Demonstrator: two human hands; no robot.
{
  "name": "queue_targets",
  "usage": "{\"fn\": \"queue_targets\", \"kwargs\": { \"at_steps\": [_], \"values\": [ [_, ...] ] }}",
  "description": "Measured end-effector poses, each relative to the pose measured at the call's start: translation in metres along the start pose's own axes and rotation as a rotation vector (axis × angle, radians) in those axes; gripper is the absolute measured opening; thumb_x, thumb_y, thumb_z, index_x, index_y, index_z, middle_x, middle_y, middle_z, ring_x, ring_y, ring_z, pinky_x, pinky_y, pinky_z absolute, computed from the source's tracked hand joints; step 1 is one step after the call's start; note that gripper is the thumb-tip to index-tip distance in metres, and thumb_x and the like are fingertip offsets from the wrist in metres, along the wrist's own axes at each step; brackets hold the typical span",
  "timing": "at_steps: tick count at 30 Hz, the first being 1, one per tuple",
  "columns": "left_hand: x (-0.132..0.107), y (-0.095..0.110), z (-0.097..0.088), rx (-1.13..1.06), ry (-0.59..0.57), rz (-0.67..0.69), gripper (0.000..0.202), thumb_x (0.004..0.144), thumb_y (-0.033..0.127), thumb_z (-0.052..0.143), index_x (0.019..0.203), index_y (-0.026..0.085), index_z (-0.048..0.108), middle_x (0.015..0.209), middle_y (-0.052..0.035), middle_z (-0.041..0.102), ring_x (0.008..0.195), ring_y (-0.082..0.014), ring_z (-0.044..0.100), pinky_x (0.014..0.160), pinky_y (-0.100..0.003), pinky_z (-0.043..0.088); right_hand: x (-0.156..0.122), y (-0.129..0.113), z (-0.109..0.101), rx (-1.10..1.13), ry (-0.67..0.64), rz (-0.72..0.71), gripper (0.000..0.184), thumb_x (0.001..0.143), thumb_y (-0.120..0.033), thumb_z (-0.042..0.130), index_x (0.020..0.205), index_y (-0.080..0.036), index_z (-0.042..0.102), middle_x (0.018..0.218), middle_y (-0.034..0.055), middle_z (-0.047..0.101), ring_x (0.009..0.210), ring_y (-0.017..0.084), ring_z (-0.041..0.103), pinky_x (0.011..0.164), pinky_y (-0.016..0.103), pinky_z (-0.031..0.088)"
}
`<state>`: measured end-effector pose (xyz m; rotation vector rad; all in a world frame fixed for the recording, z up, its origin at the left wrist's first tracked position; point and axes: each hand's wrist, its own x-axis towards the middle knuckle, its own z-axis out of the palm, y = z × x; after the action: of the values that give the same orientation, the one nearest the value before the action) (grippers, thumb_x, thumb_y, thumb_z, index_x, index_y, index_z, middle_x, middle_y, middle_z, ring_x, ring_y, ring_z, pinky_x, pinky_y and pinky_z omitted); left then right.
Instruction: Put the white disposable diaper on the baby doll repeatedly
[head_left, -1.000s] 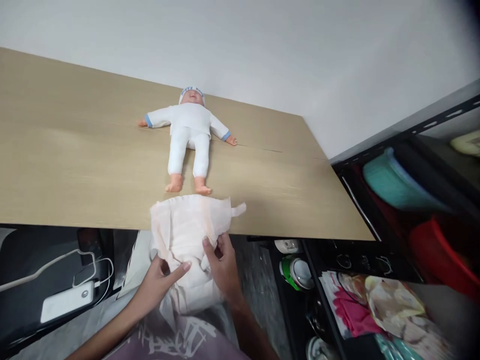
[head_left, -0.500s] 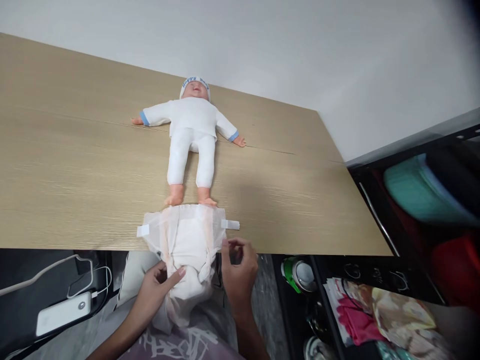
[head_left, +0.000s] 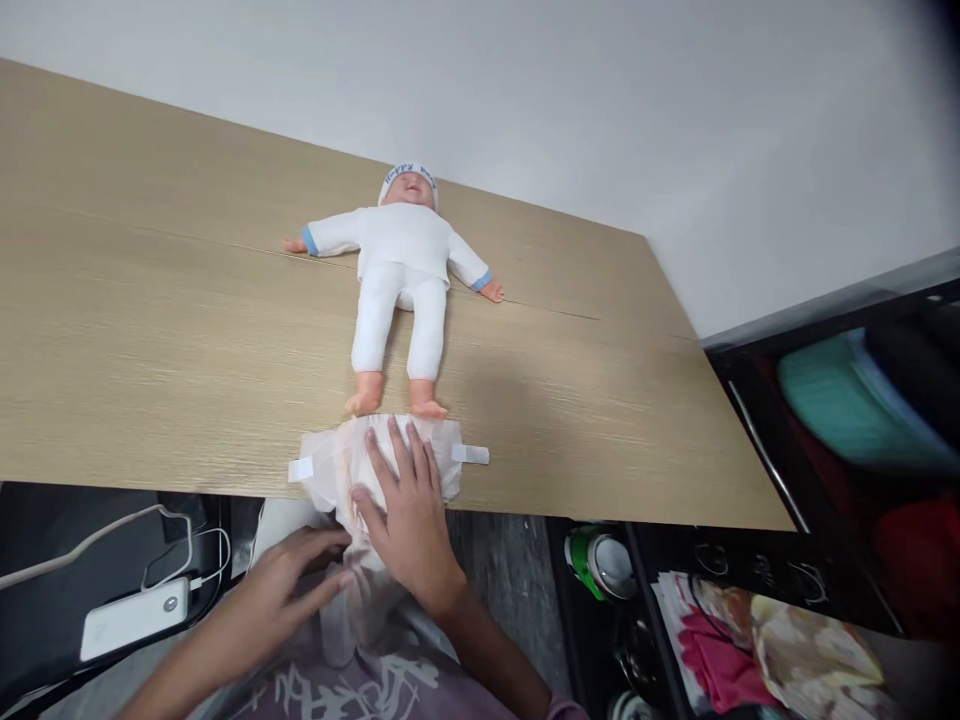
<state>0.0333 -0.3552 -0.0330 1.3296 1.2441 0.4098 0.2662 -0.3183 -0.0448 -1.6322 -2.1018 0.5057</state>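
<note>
A white disposable diaper [head_left: 322,478] lies unfolded at the table's front edge, its two side tapes spread outward and its lower part hanging over the edge towards my lap. My right hand [head_left: 405,515] rests on it with the fingers spread flat. Beside the hanging part is my left hand [head_left: 300,575], thumb and fingers apart; whether it touches the diaper is hard to see. Just beyond the diaper, a baby doll [head_left: 405,245] in white clothes and a lettered cap lies on its back, feet towards me and arms stretched out.
The wooden table [head_left: 187,350] meets a pale wall at the back. Below left sits a white power bank [head_left: 135,618] with a cable. Low on the right are a green and white can [head_left: 600,562], a pink cloth [head_left: 724,660] and a shelf holding teal fabric [head_left: 847,395].
My right hand has moved from the diaper's right side onto its middle and flattened out. My left thumb has come off the diaper, and that hand sits slightly lower.
</note>
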Motion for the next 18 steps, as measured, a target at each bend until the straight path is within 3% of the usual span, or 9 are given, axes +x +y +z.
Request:
{"fn": "queue_targets", "kwargs": {
  "at_steps": [3,4,6,9,11,13,15,18],
  "values": [
    [0.003,0.026,-0.056,0.244,-0.194,0.159,0.029,0.11,0.046,0.073,0.133,0.041,0.09,0.131,-0.0071,0.086,0.119,-0.0343,0.082,0.106,-0.041,0.065,-0.002,0.0,0.003,-0.017,0.016,0.008,0.082,0.115,-0.043,0.067,0.188,-0.038,0.03,0.196,0.003,0.023,0.184,0.038,0.02,0.147,0.072,0.028],
    [0.013,0.038,-0.07,0.321,-0.197,0.255,0.031,0.114,0.043,0.067,0.137,0.04,0.087,0.133,-0.0069,0.085,0.119,-0.0323,0.081,0.104,-0.039,0.065,-0.003,0.0,0.003,-0.021,0.019,0.009,0.08,0.116,-0.044,0.067,0.188,-0.037,0.033,0.196,0.0034,0.023,0.184,0.038,0.021,0.147,0.071,0.028],
    [0.047,0.061,-0.088,0.487,-0.053,0.488,0.038,0.118,0.035,0.059,0.151,0.039,0.078,0.146,-0.0076,0.08,0.129,-0.0309,0.077,0.108,-0.04,0.063,-0.003,-0.001,0.003,-0.026,0.019,0.012,0.076,0.116,-0.045,0.066,0.186,-0.035,0.037,0.196,0.0048,0.024,0.183,0.038,0.023,0.147,0.07,0.028],
    [0.119,0.092,-0.089,0.868,0.199,0.777,0.064,0.113,0.019,0.06,0.176,0.031,0.057,0.178,-0.0164,0.056,0.16,-0.0411,0.057,0.13,-0.058,0.048,-0.002,0.0,0.005,-0.018,0.029,0.011,0.075,0.116,-0.045,0.066,0.186,-0.035,0.039,0.196,0.0051,0.026,0.183,0.038,0.025,0.147,0.07,0.027],
    [0.164,0.108,-0.083,1.1,0.138,0.858,0.089,0.101,0.004,0.066,0.183,0.033,0.046,0.192,-0.0155,0.034,0.173,-0.043,0.041,0.136,-0.06,0.04,-0.001,0.001,0.006,-0.012,0.042,0.006,0.076,0.116,-0.046,0.066,0.186,-0.037,0.036,0.196,0.0046,0.026,0.183,0.038,0.025,0.147,0.071,0.026],
    [0.196,0.121,-0.078,1.244,0.015,0.935,0.108,0.09,-0.002,0.074,0.185,0.038,0.042,0.197,-0.0096,0.022,0.179,-0.0435,0.031,0.142,-0.061,0.031,-0.001,0.002,0.007,-0.009,0.052,-0.004,0.077,0.117,-0.046,0.065,0.187,-0.037,0.035,0.196,0.0048,0.026,0.183,0.038,0.024,0.147,0.071,0.027],
    [0.215,0.131,-0.075,1.297,-0.09,1.0,0.113,0.083,-0.005,0.079,0.182,0.04,0.045,0.197,-0.0062,0.022,0.18,-0.0426,0.028,0.144,-0.059,0.027,-0.001,0.002,0.008,-0.01,0.057,-0.011,0.077,0.117,-0.046,0.064,0.187,-0.037,0.035,0.196,0.0046,0.025,0.183,0.038,0.024,0.146,0.071,0.027],
    [0.227,0.142,-0.07,1.299,-0.14,1.061,0.096,0.082,-0.007,0.075,0.166,0.036,0.062,0.193,-0.0039,0.034,0.177,-0.0388,0.035,0.142,-0.053,0.03,-0.002,0.001,0.006,-0.014,0.054,-0.012,0.076,0.117,-0.046,0.064,0.187,-0.036,0.036,0.196,0.0042,0.026,0.183,0.038,0.024,0.147,0.07,0.028]
  ]
}}
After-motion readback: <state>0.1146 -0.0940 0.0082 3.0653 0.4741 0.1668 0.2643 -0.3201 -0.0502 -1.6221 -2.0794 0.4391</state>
